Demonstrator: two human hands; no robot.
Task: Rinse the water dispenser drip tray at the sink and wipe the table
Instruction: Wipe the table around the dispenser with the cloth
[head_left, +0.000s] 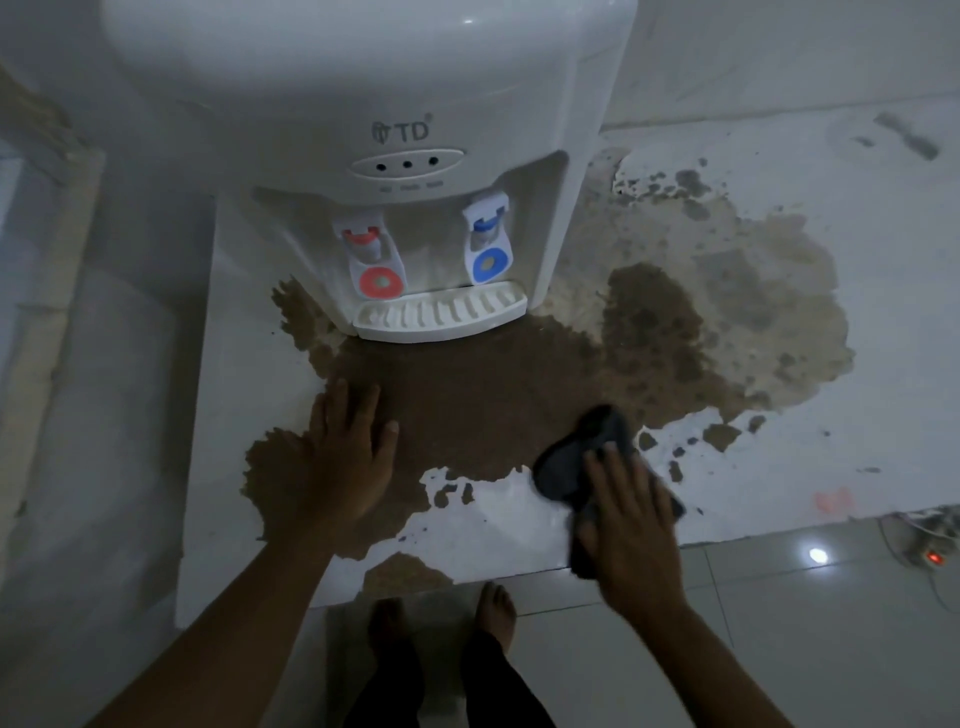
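On the table (511, 525), front edge, head cam looking down. Low light, R side slightly blurred.

- Water dispenser (395, 78): white, stands at back-centre of tabletop. "TD" logo on front, three small dark dots in an oval panel below it.
- Red tap (371, 260) on L, blue tap (488, 244) on R, both above the tray recess.
- Drip tray (441, 314): white, slotted grille, seated in the dispenser base under the taps. Neither hand touches it.
- Tabletop: white coating with a big brown patch spreading from the dispenser foot toward the front edge and out to the R. Edges ragged, speckled. Can't tell if it is wet.
- Left hand (337, 457): flat, palm down on the brown patch, fingers straight and close together, pointing toward the dispenser. Holds nothing.
- Right hand (628, 525): fingers spread, laid flat on top of a dark cloth (582, 452), pressing it to the tabletop near the front edge. Cloth bunched, sticks out ahead of the fingertips.
- Hands well apart, brown patch between them.
- Bare feet (496, 603) on the tiled floor (779, 623), just below the table edge.
- Far R on the floor: power strip w/ a lit red switch (932, 557), cable beside it.
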